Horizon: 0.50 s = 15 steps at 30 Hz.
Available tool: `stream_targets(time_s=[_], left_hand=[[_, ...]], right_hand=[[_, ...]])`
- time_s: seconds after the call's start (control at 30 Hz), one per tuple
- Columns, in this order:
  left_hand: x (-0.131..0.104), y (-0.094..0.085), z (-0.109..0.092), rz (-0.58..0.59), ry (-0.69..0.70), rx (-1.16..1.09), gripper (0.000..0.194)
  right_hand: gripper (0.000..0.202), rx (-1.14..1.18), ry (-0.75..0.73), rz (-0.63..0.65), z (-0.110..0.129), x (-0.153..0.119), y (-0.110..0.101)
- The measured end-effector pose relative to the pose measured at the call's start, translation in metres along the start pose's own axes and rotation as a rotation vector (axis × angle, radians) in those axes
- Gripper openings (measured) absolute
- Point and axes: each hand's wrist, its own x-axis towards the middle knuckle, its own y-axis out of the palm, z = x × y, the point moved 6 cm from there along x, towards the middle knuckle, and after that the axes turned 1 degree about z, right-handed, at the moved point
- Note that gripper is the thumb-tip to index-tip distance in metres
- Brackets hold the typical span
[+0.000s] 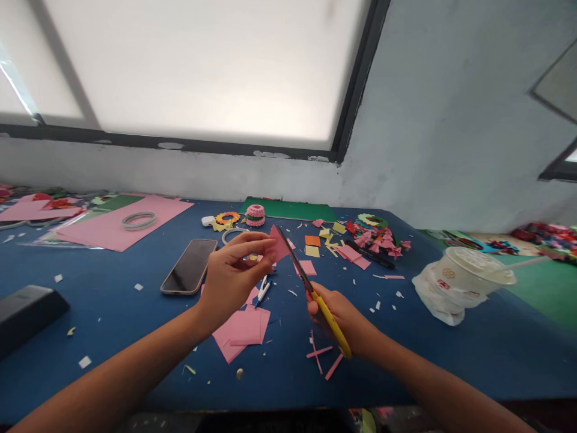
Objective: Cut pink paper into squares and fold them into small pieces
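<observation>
left hand (pixel 241 270) pinching folded pink paper (pixel 280 243) at center of frame, right hand (pixel 336 313) gripping yellow-handled scissors (pixel 331 322), blades at the paper's edge, dark phone (pixel 189 266) left of center

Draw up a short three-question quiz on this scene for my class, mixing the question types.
1. True or false: the right hand holds the yellow-handled scissors.
2. The grey ring at the left lies on a sheet that is (a) orange, (b) pink, (c) white.
3. Fill in: the phone lies to the ____ of the white cup.

Key: 1 true; 2 b; 3 left.
</observation>
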Motion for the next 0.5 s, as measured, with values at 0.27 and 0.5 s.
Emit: stream_targets(time_s=[0.27,0.5], left_hand=[[0.0,0.003,0.001,0.049,-0.016,-0.062,0.019],[0.0,0.007,-0.001,0.09,-0.035,-0.058,0.018]], right_hand=[[0.045,0.055,-0.036,0.046,-0.016,0.002,0.004],[0.04,0.049,-0.029,0.041,-0.016,0.001,0.005]])
